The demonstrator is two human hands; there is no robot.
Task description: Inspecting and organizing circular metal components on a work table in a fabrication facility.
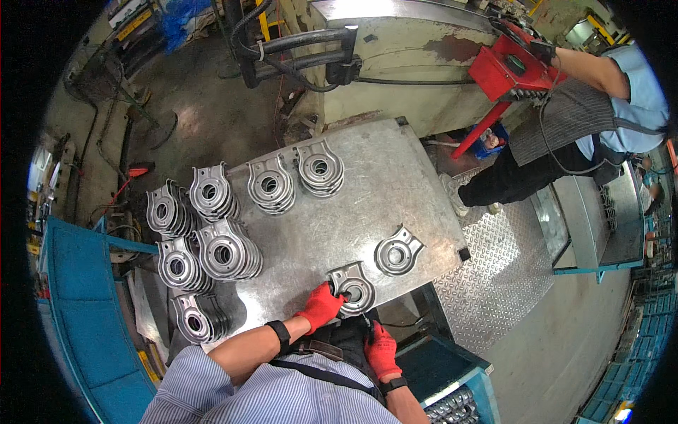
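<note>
Striped shirt; left fingers grip a bracket; right fingers curled, hold unclear; stacks at frame left seem done; loose bracket remains.

A co-worker stands at a red control box beside a pale machine, a blue panel at left.

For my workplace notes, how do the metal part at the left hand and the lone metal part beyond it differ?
The left hand grips the near part; the lone part lies untouched. The near part's tab points away and slightly left; the lone part's, away and right. Both are grey, ring-shaped metal.
</note>
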